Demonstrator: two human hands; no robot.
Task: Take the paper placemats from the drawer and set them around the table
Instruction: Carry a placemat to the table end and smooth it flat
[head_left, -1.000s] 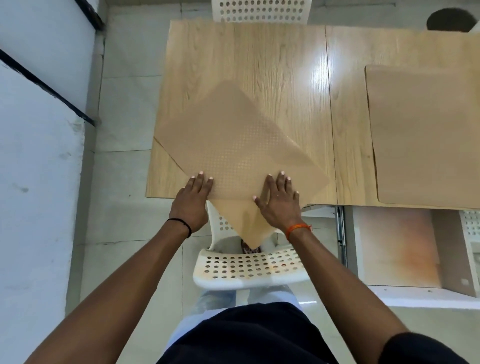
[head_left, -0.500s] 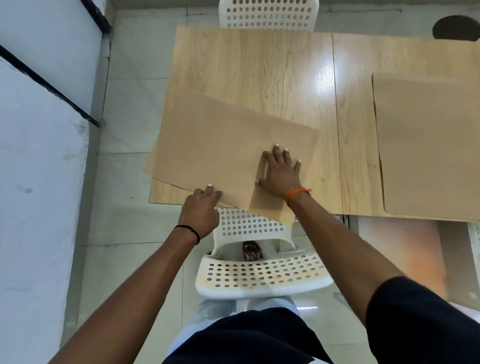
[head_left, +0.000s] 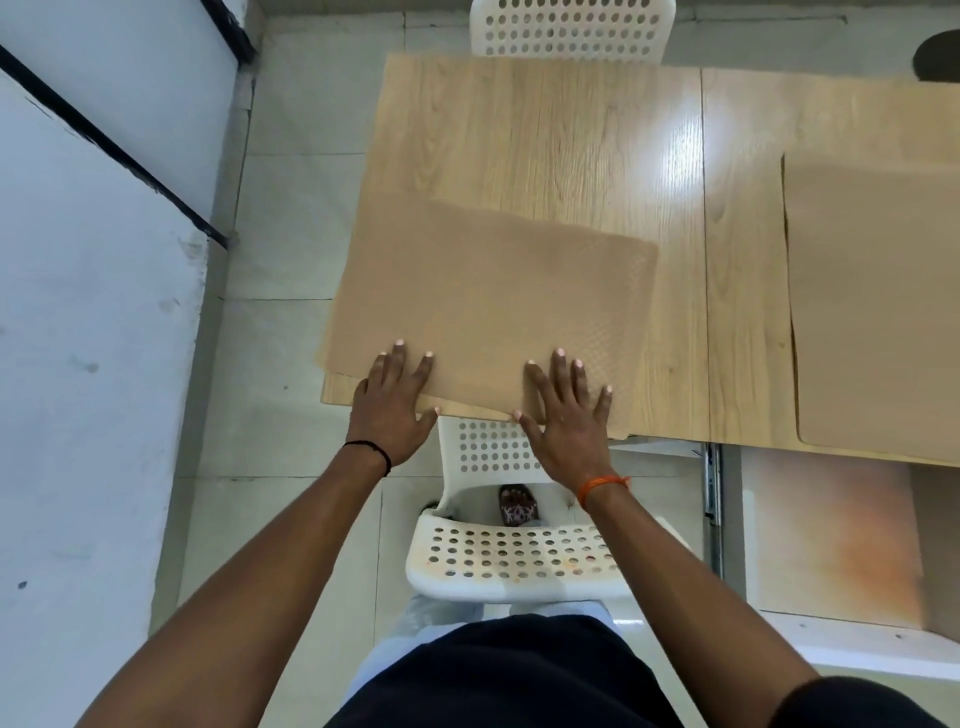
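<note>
A tan paper placemat (head_left: 493, 296) lies on the near left corner of the light wooden table (head_left: 545, 130), almost square to the front edge and slightly over the left edge. My left hand (head_left: 395, 400) presses flat on its near left part, fingers spread. My right hand (head_left: 566, 410) lies flat on its near right part, fingers straight. A second tan placemat (head_left: 878, 301) lies flat on the table at the right.
A white perforated chair (head_left: 514, 551) stands under the table edge right below my hands; another white chair (head_left: 571, 28) is at the far side. An open drawer (head_left: 831, 540) shows at the lower right. A white wall (head_left: 78, 312) runs along the left.
The placemat has been turned from a diagonal lie to nearly parallel with the table's front edge. Both hands shifted with it and now lie flat on its near edge.
</note>
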